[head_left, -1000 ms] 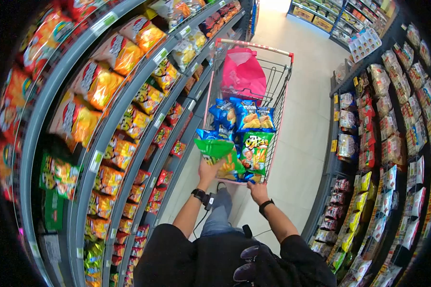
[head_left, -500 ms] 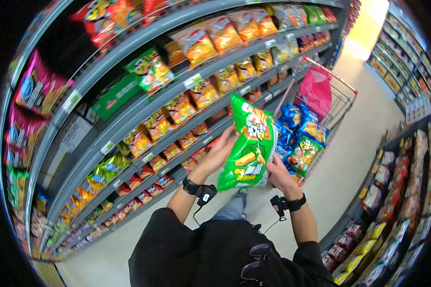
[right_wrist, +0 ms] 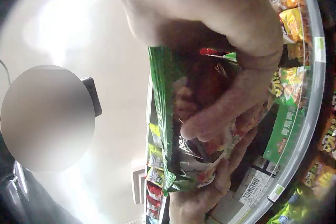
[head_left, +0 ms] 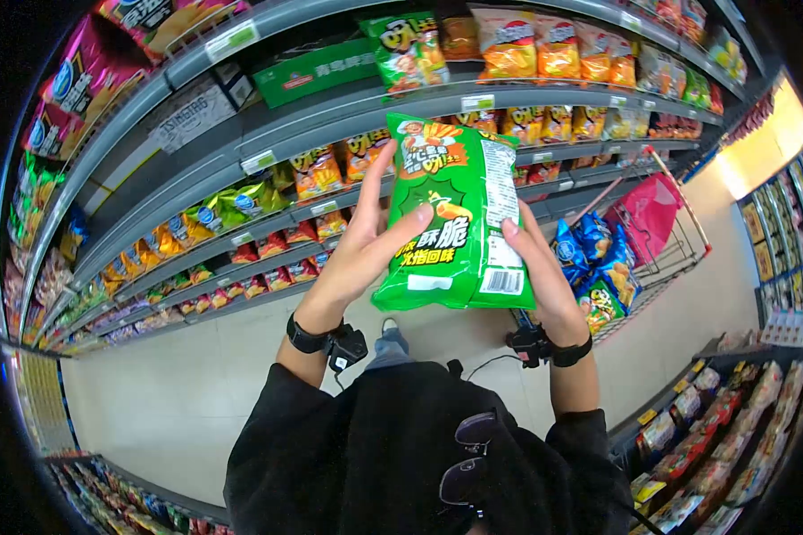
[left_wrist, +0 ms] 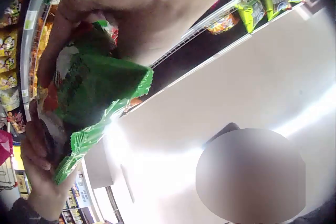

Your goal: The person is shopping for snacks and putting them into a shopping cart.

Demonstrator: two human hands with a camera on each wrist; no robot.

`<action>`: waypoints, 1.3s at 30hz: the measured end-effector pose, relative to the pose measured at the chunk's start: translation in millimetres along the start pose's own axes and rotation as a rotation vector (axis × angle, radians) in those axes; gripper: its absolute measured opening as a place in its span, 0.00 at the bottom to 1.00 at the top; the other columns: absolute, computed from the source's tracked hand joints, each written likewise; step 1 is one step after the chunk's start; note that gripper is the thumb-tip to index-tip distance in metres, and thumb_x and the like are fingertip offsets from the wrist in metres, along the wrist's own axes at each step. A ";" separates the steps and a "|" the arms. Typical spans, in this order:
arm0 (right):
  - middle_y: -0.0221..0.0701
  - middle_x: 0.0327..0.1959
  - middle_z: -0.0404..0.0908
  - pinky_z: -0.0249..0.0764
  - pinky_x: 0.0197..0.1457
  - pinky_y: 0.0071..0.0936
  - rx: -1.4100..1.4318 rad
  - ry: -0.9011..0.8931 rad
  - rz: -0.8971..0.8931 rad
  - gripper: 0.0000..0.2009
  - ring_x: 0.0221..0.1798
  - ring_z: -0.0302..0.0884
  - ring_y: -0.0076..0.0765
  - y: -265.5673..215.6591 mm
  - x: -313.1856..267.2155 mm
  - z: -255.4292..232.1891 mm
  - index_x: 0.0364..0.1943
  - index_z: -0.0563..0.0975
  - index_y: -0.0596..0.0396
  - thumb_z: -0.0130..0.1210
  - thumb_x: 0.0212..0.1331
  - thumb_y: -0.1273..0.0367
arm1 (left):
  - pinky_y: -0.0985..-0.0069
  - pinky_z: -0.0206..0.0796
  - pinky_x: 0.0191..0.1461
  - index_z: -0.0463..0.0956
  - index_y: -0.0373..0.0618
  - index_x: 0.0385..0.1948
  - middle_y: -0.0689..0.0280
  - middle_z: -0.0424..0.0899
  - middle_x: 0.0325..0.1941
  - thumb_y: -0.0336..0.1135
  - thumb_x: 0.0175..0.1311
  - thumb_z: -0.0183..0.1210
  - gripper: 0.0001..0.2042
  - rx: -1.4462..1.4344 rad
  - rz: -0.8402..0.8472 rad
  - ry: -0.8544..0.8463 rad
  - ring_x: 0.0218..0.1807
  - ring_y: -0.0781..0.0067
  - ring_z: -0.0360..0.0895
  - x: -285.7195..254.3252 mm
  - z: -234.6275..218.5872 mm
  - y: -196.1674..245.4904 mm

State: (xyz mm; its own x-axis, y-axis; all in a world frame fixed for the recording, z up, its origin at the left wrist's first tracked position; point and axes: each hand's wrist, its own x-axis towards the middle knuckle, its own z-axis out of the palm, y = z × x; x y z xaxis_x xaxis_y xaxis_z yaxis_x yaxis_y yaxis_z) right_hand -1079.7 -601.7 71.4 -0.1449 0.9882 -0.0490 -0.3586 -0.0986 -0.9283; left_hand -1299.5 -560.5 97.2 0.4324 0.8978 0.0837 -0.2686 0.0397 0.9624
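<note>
Both hands hold a green chip bag (head_left: 442,223) up in front of the shelves in the head view. My left hand (head_left: 352,254) grips its left side, thumb across the printed front and the other fingers along the edge. On the opposite side my right hand (head_left: 544,276) holds the bag with the thumb near a white text panel and a barcode. From the left wrist, the crimped green end of the bag (left_wrist: 100,85) shows below the palm. In the right wrist view, curled fingers of the right hand (right_wrist: 231,82) lie over the bag's far face.
A wire shopping cart (head_left: 665,275) stands at the right with blue chip bags (head_left: 598,245), another green bag (head_left: 600,306) and a pink bag (head_left: 647,214). Ahead, a shelf carries a similar green chip bag (head_left: 406,53) beside a green box (head_left: 317,73). More shelves stand lower right.
My left hand has brought the green bag up from the cart, and my right hand has left the cart's edge to hold it. The bag has turned, showing its barcode. The view has swung toward the shelves.
</note>
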 end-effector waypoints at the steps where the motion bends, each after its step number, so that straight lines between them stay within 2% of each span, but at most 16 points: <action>1: 0.37 0.64 0.69 0.65 0.66 0.28 0.010 -0.001 -0.002 0.30 0.65 0.68 0.29 2.0 9.0 4.0 0.71 0.57 0.57 0.51 0.71 0.59 | 0.70 0.61 0.67 0.41 0.48 0.75 0.55 0.63 0.70 0.34 0.70 0.58 0.38 0.063 0.067 0.012 0.67 0.66 0.66 2.8 -8.9 1.5; 3: 0.37 0.64 0.69 0.67 0.65 0.28 0.031 -0.009 0.016 0.30 0.64 0.69 0.29 -3.9 21.7 20.1 0.71 0.57 0.58 0.51 0.70 0.60 | 0.69 0.55 0.72 0.44 0.46 0.75 0.55 0.58 0.74 0.35 0.71 0.57 0.36 0.186 0.198 0.027 0.72 0.65 0.60 10.2 -27.8 2.0; 6: 0.37 0.64 0.70 0.68 0.64 0.27 0.064 -0.016 0.015 0.30 0.63 0.70 0.29 -8.0 35.6 30.9 0.71 0.57 0.58 0.52 0.70 0.61 | 0.69 0.44 0.76 0.49 0.44 0.74 0.58 0.52 0.76 0.37 0.71 0.56 0.33 0.207 0.177 -0.013 0.76 0.65 0.51 14.3 -39.7 18.5; 15: 0.37 0.61 0.73 0.69 0.62 0.26 0.063 0.032 0.004 0.29 0.61 0.73 0.30 -6.9 76.2 64.0 0.69 0.60 0.60 0.56 0.67 0.64 | 0.70 0.46 0.75 0.52 0.44 0.73 0.57 0.59 0.74 0.39 0.72 0.55 0.31 0.235 0.235 -0.042 0.75 0.65 0.54 33.7 -88.5 23.9; 18: 0.38 0.58 0.76 0.70 0.61 0.27 -0.390 0.185 -0.220 0.30 0.58 0.75 0.32 9.5 101.3 73.8 0.68 0.62 0.61 0.59 0.64 0.68 | 0.68 0.52 0.73 0.52 0.45 0.73 0.56 0.59 0.73 0.40 0.72 0.55 0.31 0.360 0.171 0.009 0.73 0.64 0.58 40.8 -118.7 8.9; 19: 0.42 0.56 0.77 0.72 0.58 0.28 -0.497 0.285 -0.304 0.33 0.55 0.77 0.32 21.4 108.3 74.8 0.68 0.62 0.60 0.63 0.60 0.70 | 0.64 0.57 0.71 0.51 0.45 0.74 0.51 0.60 0.73 0.39 0.73 0.55 0.31 0.674 0.247 0.033 0.72 0.62 0.60 46.6 -143.7 -8.2; 22: 0.46 0.50 0.79 0.77 0.53 0.36 -1.101 0.379 -0.694 0.38 0.49 0.82 0.43 38.3 127.8 97.2 0.69 0.63 0.51 0.67 0.52 0.66 | 0.63 0.57 0.71 0.48 0.45 0.75 0.48 0.60 0.72 0.38 0.72 0.55 0.33 0.084 -0.071 -0.125 0.73 0.60 0.59 44.8 -162.4 -14.9; 23: 0.42 0.46 0.77 0.78 0.47 0.37 -1.225 0.354 -0.550 0.38 0.44 0.81 0.44 40.3 126.1 116.9 0.69 0.65 0.45 0.68 0.50 0.63 | 0.65 0.56 0.72 0.43 0.43 0.75 0.48 0.60 0.72 0.37 0.72 0.55 0.36 -0.039 -0.040 -0.161 0.74 0.59 0.58 45.1 -155.4 -10.6; 24: 0.39 0.41 0.75 0.78 0.41 0.38 -1.356 0.314 -0.409 0.38 0.39 0.80 0.44 41.4 124.5 137.6 0.68 0.67 0.39 0.69 0.48 0.60 | 0.66 0.56 0.72 0.43 0.41 0.75 0.53 0.60 0.73 0.35 0.72 0.55 0.36 0.067 0.201 -0.147 0.74 0.62 0.58 53.2 -162.4 -34.3; 26: 0.37 0.47 0.75 0.77 0.44 0.36 -1.245 0.060 -0.740 0.40 0.46 0.78 0.45 61.0 145.1 144.0 0.68 0.68 0.39 0.70 0.45 0.58 | 0.67 0.58 0.71 0.51 0.40 0.72 0.57 0.65 0.70 0.34 0.70 0.58 0.32 0.042 0.112 -0.115 0.70 0.64 0.63 66.5 -183.0 -31.4; 29: 0.39 0.50 0.75 0.75 0.51 0.38 -1.248 0.104 -0.962 0.42 0.52 0.74 0.48 51.7 186.2 154.3 0.69 0.67 0.40 0.72 0.44 0.58 | 0.68 0.64 0.67 0.61 0.40 0.66 0.61 0.72 0.65 0.33 0.68 0.59 0.27 -0.279 0.014 0.102 0.65 0.67 0.71 90.8 -206.9 -13.6; 30: 0.42 0.52 0.74 0.71 0.56 0.38 -1.275 0.202 -0.973 0.44 0.56 0.71 0.49 48.7 201.1 153.0 0.70 0.65 0.44 0.73 0.43 0.58 | 0.70 0.70 0.61 0.66 0.40 0.63 0.62 0.77 0.60 0.34 0.67 0.59 0.23 -0.340 0.033 0.126 0.58 0.70 0.76 100.0 -214.4 -11.6; 32: 0.46 0.57 0.74 0.70 0.60 0.38 -0.954 0.094 -0.666 0.45 0.59 0.71 0.49 51.2 233.8 145.5 0.71 0.63 0.49 0.73 0.46 0.58 | 0.71 0.72 0.59 0.67 0.39 0.62 0.62 0.77 0.60 0.35 0.67 0.59 0.22 -0.428 -0.019 0.024 0.57 0.70 0.77 125.1 -245.3 -6.6; 33: 0.49 0.62 0.72 0.68 0.63 0.38 -0.819 0.014 -0.606 0.47 0.64 0.70 0.50 61.9 259.8 135.0 0.72 0.58 0.51 0.73 0.47 0.58 | 0.70 0.74 0.59 0.69 0.38 0.60 0.60 0.79 0.58 0.36 0.65 0.61 0.23 -0.379 -0.029 0.051 0.56 0.67 0.79 141.8 -260.2 -11.5; 36: 0.50 0.65 0.69 0.66 0.67 0.40 -0.804 0.089 -0.565 0.48 0.67 0.69 0.50 58.0 294.5 142.6 0.73 0.56 0.54 0.72 0.49 0.59 | 0.72 0.72 0.59 0.65 0.39 0.63 0.59 0.78 0.59 0.38 0.66 0.62 0.27 -0.135 0.095 0.103 0.56 0.69 0.78 185.3 -280.6 2.8; 39: 0.53 0.63 0.69 0.65 0.66 0.44 -0.954 0.228 -0.829 0.44 0.64 0.69 0.57 68.8 344.8 134.2 0.71 0.57 0.55 0.69 0.53 0.61 | 0.71 0.68 0.61 0.58 0.37 0.67 0.56 0.77 0.60 0.42 0.64 0.64 0.34 0.375 0.354 0.263 0.58 0.64 0.77 229.6 -306.9 5.1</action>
State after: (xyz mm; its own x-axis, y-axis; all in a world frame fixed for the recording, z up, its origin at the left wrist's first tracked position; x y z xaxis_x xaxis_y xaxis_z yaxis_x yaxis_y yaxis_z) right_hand -1278.2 -283.4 40.1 -0.0022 0.7202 0.6937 0.5473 0.5815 -0.6020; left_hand -1465.8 -219.5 42.1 0.1307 0.9087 0.3964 -0.0140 -0.3981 0.9172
